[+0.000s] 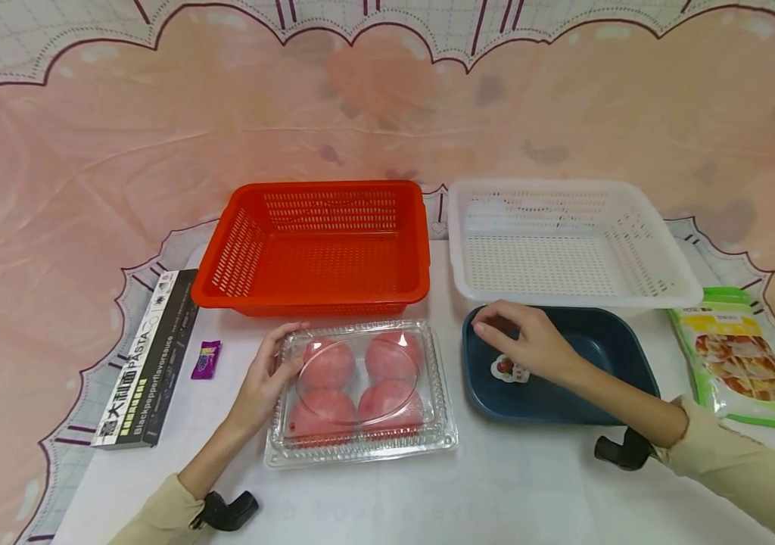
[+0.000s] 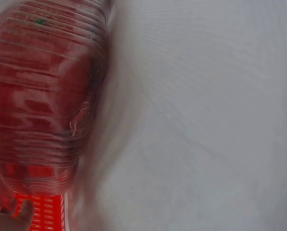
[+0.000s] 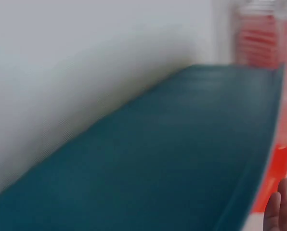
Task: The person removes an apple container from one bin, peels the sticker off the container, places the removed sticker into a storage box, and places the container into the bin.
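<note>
A clear plastic clamshell box (image 1: 390, 446) holds several round pink-red fruits (image 1: 329, 367), perhaps peaches. My left hand (image 1: 254, 397) touches its left side, with the thumb by the lid and fingers along the far left corner. In the left wrist view the ribbed wall of the box (image 2: 42, 110) looms large on the left. My right hand (image 1: 530, 341) is over the dark blue tray (image 1: 564, 412), fingers loosely bent and nothing visible in them. Below it, in the tray, lies a small white piece with a fruit picture (image 1: 510, 369), partly covered by the hand.
Behind stand a red basket (image 1: 319, 299) and a white basket (image 1: 578, 291). A black pasta box (image 1: 149, 363) and a small purple packet (image 1: 206, 359) lie at left. A green-and-yellow food bag (image 1: 745, 356) lies right of the tray. White cloth covers the table (image 1: 428, 499).
</note>
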Available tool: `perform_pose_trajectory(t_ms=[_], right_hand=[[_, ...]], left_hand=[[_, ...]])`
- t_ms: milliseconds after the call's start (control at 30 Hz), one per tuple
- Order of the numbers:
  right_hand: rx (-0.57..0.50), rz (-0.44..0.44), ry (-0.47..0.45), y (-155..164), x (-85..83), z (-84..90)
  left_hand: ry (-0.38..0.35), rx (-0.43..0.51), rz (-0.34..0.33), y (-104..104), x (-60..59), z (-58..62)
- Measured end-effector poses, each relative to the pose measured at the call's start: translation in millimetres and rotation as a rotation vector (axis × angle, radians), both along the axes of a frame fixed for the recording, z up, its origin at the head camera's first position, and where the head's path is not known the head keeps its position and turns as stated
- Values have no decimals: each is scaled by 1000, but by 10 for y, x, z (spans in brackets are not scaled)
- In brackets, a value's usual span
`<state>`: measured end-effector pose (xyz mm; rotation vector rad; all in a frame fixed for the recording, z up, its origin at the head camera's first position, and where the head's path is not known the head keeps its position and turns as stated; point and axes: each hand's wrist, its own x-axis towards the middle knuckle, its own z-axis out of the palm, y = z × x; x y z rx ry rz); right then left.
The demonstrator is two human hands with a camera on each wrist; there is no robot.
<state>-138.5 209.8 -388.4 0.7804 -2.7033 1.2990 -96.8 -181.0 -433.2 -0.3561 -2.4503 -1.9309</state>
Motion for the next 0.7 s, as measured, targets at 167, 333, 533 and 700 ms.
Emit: perform_pose_trajectory(t_ms=[167, 333, 533, 700], right_hand=[[-200, -19, -43, -293, 44, 68], [-309, -21, -102, -579, 108, 43], [-349, -37, -192, -834, 184, -84], [-319, -80, -231, -982, 269, -203]], left_hand=[[-8, 3, 0, -3, -3, 4], [-37, -21, 24, -16, 1, 19], [-54, -33, 41, -17, 10, 41], [-66, -45, 58, -4, 28, 61]])
